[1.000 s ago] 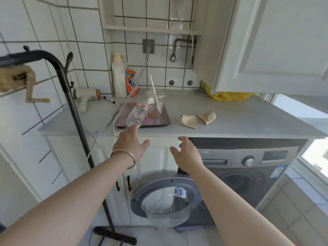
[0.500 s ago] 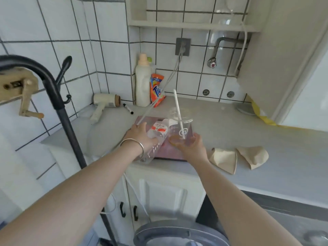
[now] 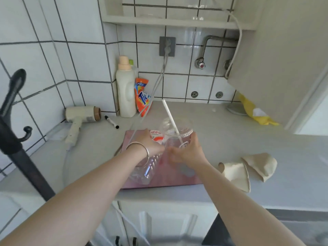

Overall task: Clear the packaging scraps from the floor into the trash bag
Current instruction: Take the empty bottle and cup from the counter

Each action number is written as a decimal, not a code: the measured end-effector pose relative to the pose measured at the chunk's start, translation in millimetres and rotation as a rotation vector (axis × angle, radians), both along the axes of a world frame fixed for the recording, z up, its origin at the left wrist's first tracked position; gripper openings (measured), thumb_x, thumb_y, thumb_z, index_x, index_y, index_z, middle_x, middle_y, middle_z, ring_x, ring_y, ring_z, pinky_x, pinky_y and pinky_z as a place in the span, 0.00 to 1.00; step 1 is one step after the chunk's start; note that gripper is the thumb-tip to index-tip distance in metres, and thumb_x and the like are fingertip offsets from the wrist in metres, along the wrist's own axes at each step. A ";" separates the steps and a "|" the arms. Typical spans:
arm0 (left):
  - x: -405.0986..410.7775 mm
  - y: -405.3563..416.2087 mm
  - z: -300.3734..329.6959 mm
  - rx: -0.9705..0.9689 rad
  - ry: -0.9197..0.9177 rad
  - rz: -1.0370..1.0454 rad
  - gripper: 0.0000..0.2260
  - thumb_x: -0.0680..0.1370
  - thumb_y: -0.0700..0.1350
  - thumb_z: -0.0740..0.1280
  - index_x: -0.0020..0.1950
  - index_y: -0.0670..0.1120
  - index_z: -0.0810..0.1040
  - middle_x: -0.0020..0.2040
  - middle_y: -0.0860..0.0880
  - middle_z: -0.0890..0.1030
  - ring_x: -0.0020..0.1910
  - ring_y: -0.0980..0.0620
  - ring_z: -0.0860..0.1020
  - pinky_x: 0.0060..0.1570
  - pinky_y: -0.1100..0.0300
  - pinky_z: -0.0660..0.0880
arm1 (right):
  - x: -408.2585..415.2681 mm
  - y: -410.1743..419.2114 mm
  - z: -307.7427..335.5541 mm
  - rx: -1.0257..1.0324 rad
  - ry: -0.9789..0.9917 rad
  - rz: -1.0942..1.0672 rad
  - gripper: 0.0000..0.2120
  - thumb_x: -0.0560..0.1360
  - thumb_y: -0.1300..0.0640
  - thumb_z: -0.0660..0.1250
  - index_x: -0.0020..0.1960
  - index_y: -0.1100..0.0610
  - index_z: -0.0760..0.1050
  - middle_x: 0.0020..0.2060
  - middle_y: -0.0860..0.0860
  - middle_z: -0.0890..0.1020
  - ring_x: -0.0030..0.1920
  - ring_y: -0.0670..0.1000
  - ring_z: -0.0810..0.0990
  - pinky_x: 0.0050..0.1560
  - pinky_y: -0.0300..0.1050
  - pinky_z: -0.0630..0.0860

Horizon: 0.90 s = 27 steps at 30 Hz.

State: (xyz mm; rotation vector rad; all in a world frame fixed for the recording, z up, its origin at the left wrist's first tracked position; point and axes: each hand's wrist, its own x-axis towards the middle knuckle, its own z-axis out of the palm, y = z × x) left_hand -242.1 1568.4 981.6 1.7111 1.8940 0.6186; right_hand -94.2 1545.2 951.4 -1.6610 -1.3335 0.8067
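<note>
Both hands are shown at a pink tray on the tabletop, each taking up a piece of empty drink packaging. The left hand is laid over the upper part of a clear bottle, which lies on its side across the tray; its fingers are curled around the bottle near the red label, closed to a light grasp, though full enclosure cannot be confirmed from this view. The right hand is wrapped around the lower wall of a clear cup with a domed lid, from which a white straw projects upward; its fingers are bent closely against the cup and appear to hold it. The step is judged best done by lifting each item straight up, the cup being kept upright so that any residue is not spilled and the straw is not shed, and the thin walls being gripped gently, since they would likely buckle. A grey cable hanging past the left hand should be avoided. Neither the floor scraps nor the trash bag are visible here; two beige cloths lie to the right, untouched.
</note>
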 end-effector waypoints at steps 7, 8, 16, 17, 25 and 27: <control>27.1 8.9 15.3 0.028 -0.302 -0.244 0.27 0.62 0.53 0.72 0.58 0.51 0.67 0.50 0.48 0.79 0.47 0.46 0.79 0.49 0.51 0.77 | 39.6 -30.4 22.3 0.095 0.031 -0.141 0.26 0.64 0.51 0.76 0.55 0.52 0.66 0.50 0.48 0.78 0.49 0.50 0.77 0.49 0.42 0.73; 38.0 5.3 15.0 0.034 -0.365 -0.298 0.26 0.62 0.52 0.73 0.57 0.52 0.67 0.51 0.48 0.79 0.49 0.46 0.79 0.52 0.49 0.77 | 50.2 -38.9 23.4 0.124 0.060 -0.173 0.27 0.63 0.51 0.77 0.56 0.52 0.66 0.51 0.49 0.78 0.49 0.50 0.77 0.49 0.42 0.74; 162.7 -75.2 7.8 -0.037 -0.696 -0.673 0.23 0.70 0.52 0.72 0.61 0.51 0.68 0.51 0.51 0.78 0.47 0.54 0.79 0.38 0.65 0.76 | 154.3 -170.8 25.2 0.208 0.121 -0.345 0.37 0.61 0.48 0.78 0.65 0.47 0.64 0.56 0.47 0.78 0.55 0.49 0.77 0.58 0.46 0.75; 181.8 -92.7 4.5 -0.083 -0.722 -0.721 0.24 0.68 0.55 0.72 0.59 0.51 0.69 0.51 0.50 0.78 0.48 0.51 0.80 0.40 0.61 0.79 | 166.3 -197.2 23.6 0.211 0.118 -0.379 0.41 0.59 0.46 0.78 0.67 0.46 0.63 0.57 0.46 0.78 0.56 0.49 0.77 0.60 0.48 0.75; 332.1 -315.0 -37.8 -0.385 -0.704 -1.164 0.18 0.66 0.56 0.73 0.48 0.52 0.71 0.43 0.53 0.76 0.44 0.53 0.77 0.47 0.52 0.78 | 246.8 -462.0 -22.4 0.167 0.104 -0.808 0.26 0.63 0.56 0.78 0.56 0.43 0.72 0.49 0.45 0.82 0.49 0.46 0.81 0.63 0.54 0.75; 361.9 -380.5 -51.7 -0.397 -0.697 -1.258 0.16 0.68 0.56 0.72 0.49 0.50 0.74 0.44 0.51 0.78 0.44 0.52 0.79 0.45 0.54 0.79 | 255.7 -533.4 -35.2 0.165 0.150 -0.957 0.33 0.58 0.49 0.79 0.59 0.43 0.68 0.55 0.47 0.80 0.55 0.48 0.79 0.65 0.55 0.73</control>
